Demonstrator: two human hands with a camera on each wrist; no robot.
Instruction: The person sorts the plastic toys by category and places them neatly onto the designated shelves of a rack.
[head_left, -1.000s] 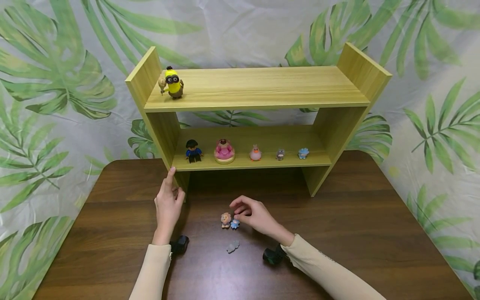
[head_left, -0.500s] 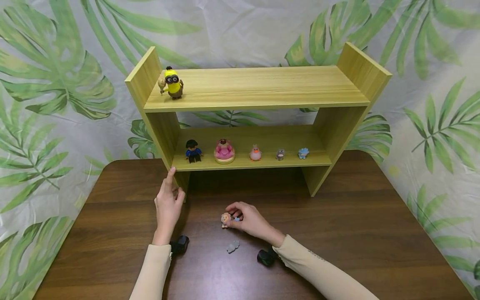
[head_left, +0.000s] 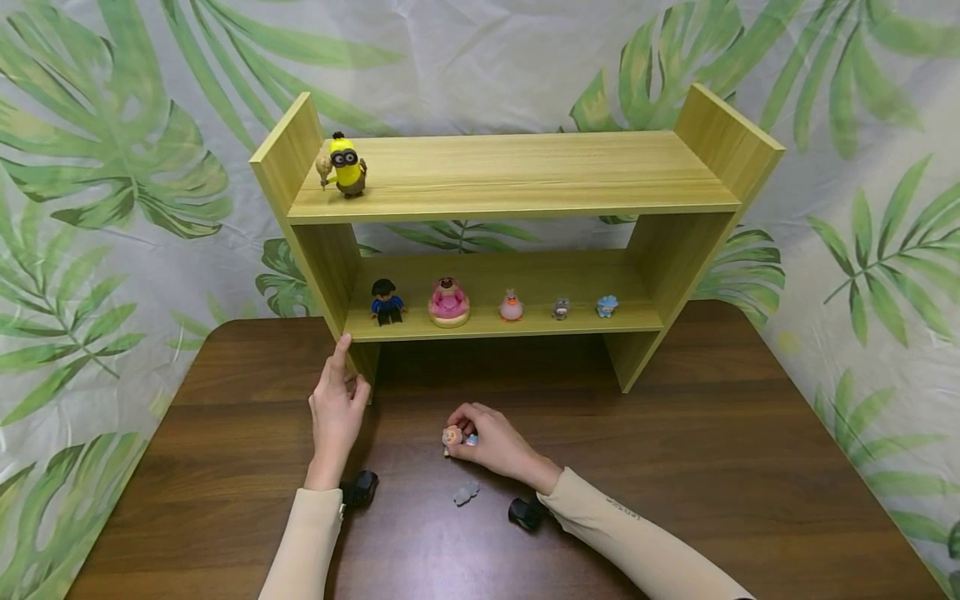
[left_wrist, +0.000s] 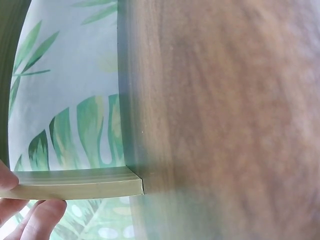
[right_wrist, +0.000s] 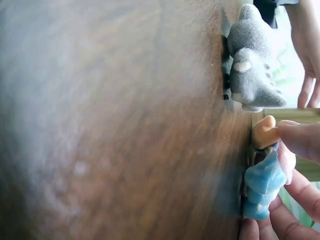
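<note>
With thumb and fingers, my right hand [head_left: 501, 443] pinches a small peach-orange figurine [head_left: 452, 436] just in front of the shelf. Beside it, between that figurine and my palm, is a small blue figurine [right_wrist: 265, 180]; whether my fingers touch it I cannot tell. A fuzzy grey figurine [right_wrist: 250, 60] lies on the table closer to me. My left hand [head_left: 337, 412] grips the front edge of the left side panel [left_wrist: 75, 189] of the wooden shelf [head_left: 510, 208], thumb on one face and fingers on the other.
A yellow Minion figure [head_left: 347, 168] stands on the upper board. Along the middle board stand a blue-shirted toy figure [head_left: 387, 302], a pink bear [head_left: 448, 304], a pink duck [head_left: 512, 307], a small grey figurine [head_left: 560, 309] and a blue-hatted one [head_left: 607, 307].
My right hand has moved left past the blue figurine and taken hold of the peach-orange one, which now looks slightly tilted. My left hand stays in place.
</note>
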